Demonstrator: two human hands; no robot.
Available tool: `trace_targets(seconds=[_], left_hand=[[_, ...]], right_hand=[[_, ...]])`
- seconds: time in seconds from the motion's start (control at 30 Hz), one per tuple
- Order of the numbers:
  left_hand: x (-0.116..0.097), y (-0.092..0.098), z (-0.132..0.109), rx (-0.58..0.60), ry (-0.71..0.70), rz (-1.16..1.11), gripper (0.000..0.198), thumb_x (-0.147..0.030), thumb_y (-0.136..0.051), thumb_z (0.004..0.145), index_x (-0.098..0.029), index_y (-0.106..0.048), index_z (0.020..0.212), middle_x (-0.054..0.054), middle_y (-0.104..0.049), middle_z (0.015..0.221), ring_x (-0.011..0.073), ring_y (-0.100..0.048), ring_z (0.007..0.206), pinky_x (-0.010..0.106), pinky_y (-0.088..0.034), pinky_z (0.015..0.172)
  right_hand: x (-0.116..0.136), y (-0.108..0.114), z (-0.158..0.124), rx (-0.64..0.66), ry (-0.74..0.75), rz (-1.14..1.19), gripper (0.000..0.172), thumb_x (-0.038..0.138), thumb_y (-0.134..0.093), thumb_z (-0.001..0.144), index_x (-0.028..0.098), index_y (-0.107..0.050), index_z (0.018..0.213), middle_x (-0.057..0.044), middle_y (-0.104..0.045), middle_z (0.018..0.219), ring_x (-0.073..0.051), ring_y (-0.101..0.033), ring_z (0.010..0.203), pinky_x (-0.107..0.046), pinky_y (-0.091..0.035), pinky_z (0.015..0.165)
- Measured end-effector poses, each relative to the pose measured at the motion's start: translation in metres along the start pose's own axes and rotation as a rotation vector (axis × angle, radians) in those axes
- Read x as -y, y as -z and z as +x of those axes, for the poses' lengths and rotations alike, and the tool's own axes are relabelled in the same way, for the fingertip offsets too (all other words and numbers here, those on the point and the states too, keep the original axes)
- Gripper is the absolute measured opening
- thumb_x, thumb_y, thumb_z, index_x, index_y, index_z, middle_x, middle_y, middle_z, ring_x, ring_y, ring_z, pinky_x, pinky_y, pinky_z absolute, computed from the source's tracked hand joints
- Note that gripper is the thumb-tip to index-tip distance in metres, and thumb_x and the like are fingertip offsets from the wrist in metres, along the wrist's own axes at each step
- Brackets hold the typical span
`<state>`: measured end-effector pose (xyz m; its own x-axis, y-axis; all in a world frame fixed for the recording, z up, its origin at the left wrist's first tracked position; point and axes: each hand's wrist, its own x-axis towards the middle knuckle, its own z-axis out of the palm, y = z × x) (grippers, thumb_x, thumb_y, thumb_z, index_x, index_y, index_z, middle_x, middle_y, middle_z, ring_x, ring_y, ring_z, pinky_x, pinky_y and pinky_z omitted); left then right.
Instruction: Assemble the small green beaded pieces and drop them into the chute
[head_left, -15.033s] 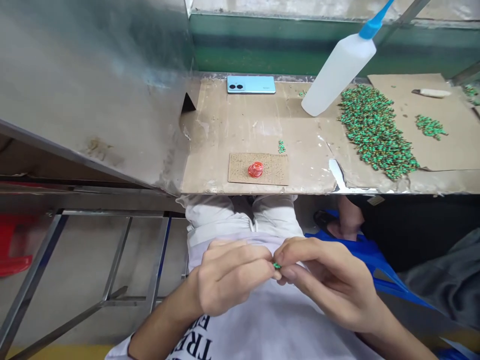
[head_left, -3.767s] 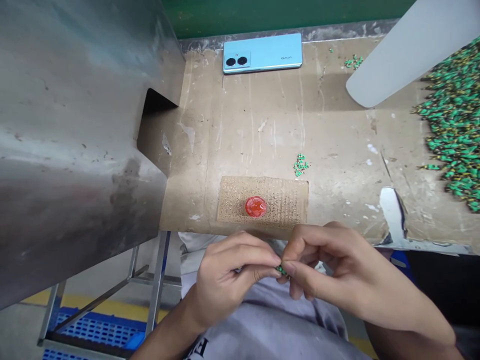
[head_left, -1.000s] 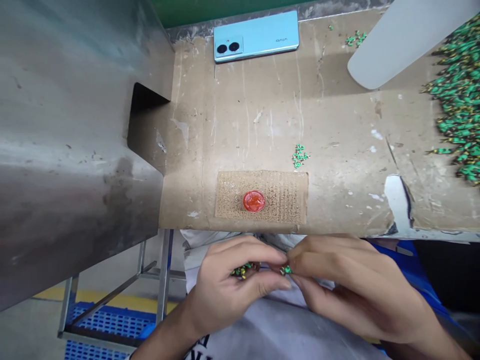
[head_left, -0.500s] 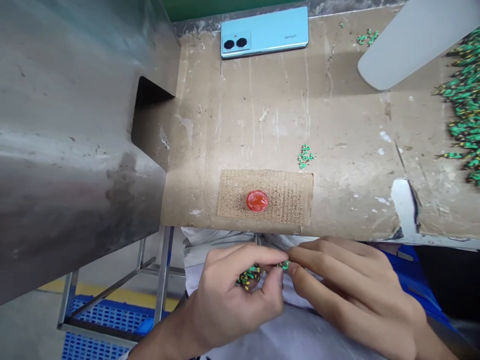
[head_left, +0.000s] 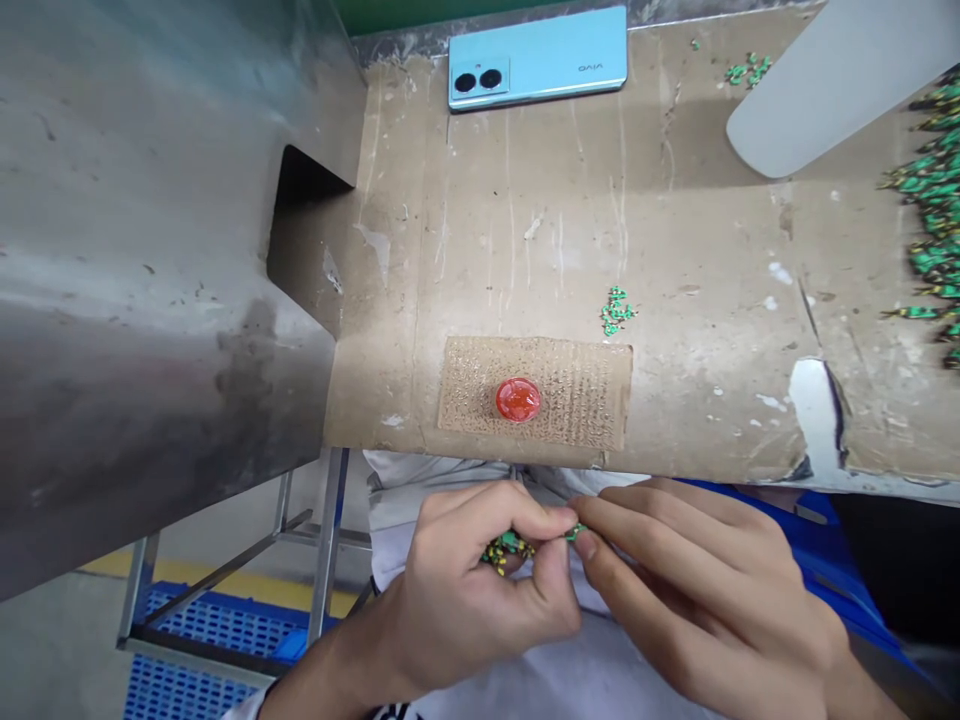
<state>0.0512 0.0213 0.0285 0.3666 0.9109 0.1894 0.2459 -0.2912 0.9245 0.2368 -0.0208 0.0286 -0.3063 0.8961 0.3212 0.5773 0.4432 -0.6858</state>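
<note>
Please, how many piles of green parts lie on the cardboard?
3 on the cardboard: a large heap at the right edge, a small pile just above the textured mat, and another small pile beside the plastic bottle. More may lie beyond the frame.

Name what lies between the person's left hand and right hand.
In the head view, a small green piece lies where the fingertips of the left hand and the right hand meet.

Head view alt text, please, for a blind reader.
Two hands work below a cardboard-topped bench: the left hand curls around small green-and-yellow parts, and the right hand pinches one small green part. On the bench lie a red disc on a rough pad, a blue phone and a heap of green parts.
</note>
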Motion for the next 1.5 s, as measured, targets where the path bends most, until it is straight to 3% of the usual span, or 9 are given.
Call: trace_targets(seconds=[0.13,0.27,0.4,0.57,0.97,1.13,1.27,1.5], left_hand=[[0.001,-0.001,0.001,-0.026,0.004,-0.019,0.016,0.001,-0.066,0.073,-0.015,-0.067,0.075,-0.003,-0.068,0.058,0.0068,-0.06,0.042,0.014,-0.045,0.042],[-0.002,0.0,0.002,-0.007,0.05,-0.063,0.015,-0.001,-0.07,0.077,-0.015,-0.074,0.081,-0.001,-0.076,0.064,0.008,-0.062,0.042,0.016,-0.05,0.042],[-0.008,0.001,0.001,0.013,0.01,-0.034,0.019,0.001,-0.071,0.078,-0.014,-0.076,0.088,0.002,-0.081,0.072,0.0103,-0.068,0.047,0.018,-0.056,0.046],[-0.013,0.0,0.002,0.019,-0.011,-0.002,0.019,0.002,-0.07,0.08,-0.013,-0.076,0.091,0.002,-0.08,0.07,0.0117,-0.072,0.052,0.018,-0.06,0.052],[-0.015,-0.003,0.002,-0.027,-0.047,0.097,0.016,0.003,-0.067,0.076,-0.011,-0.072,0.082,-0.003,-0.072,0.062,0.0067,-0.066,0.047,0.013,-0.053,0.05],[-0.015,-0.004,0.003,-0.051,0.019,0.078,0.015,0.0,-0.069,0.075,-0.013,-0.072,0.081,-0.004,-0.073,0.061,0.0069,-0.065,0.044,0.014,-0.051,0.046],[-0.016,-0.004,0.005,-0.057,0.027,0.018,0.015,0.0,-0.07,0.075,-0.013,-0.072,0.079,-0.003,-0.075,0.062,0.0069,-0.067,0.046,0.012,-0.054,0.048],[-0.018,0.001,0.004,-0.006,0.014,-0.104,0.021,0.003,-0.073,0.081,-0.016,-0.072,0.089,-0.003,-0.079,0.065,0.0083,-0.071,0.048,0.012,-0.061,0.052]], right_hand=[[-0.01,0.0,-0.004,0.023,0.114,0.081,0.026,0.006,-0.049,0.1,0.022,-0.068,0.109,-0.008,-0.083,0.098,-0.02,-0.078,0.075,-0.031,-0.063,0.061],[-0.012,0.002,-0.001,0.037,-0.052,0.24,0.024,0.008,-0.06,0.097,0.021,-0.066,0.116,-0.006,-0.082,0.095,-0.019,-0.08,0.081,-0.028,-0.067,0.073],[-0.004,0.001,0.001,-0.039,-0.189,0.436,0.032,0.002,-0.064,0.091,0.023,-0.065,0.114,-0.002,-0.079,0.09,-0.016,-0.078,0.076,-0.026,-0.066,0.071],[0.0,-0.003,-0.004,-0.091,-0.296,0.565,0.028,0.004,-0.066,0.091,0.025,-0.066,0.109,0.0,-0.075,0.085,-0.016,-0.074,0.074,-0.027,-0.064,0.068],[0.005,-0.007,-0.006,-0.152,-0.539,0.802,0.015,0.012,-0.072,0.094,0.026,-0.069,0.099,0.0,-0.076,0.089,-0.015,-0.074,0.076,-0.023,-0.064,0.07],[0.005,-0.004,-0.004,-0.126,-0.671,0.906,0.006,0.022,-0.075,0.096,0.026,-0.072,0.094,-0.001,-0.076,0.087,-0.013,-0.073,0.075,-0.019,-0.062,0.068],[0.006,-0.005,-0.007,-0.08,-0.764,1.118,0.004,0.025,-0.074,0.098,0.025,-0.072,0.094,-0.001,-0.074,0.085,-0.009,-0.068,0.065,-0.016,-0.057,0.059],[0.004,-0.01,-0.01,-0.008,-0.789,1.423,0.006,0.03,-0.072,0.1,0.024,-0.072,0.102,-0.001,-0.069,0.083,-0.008,-0.062,0.065,-0.014,-0.052,0.057]])
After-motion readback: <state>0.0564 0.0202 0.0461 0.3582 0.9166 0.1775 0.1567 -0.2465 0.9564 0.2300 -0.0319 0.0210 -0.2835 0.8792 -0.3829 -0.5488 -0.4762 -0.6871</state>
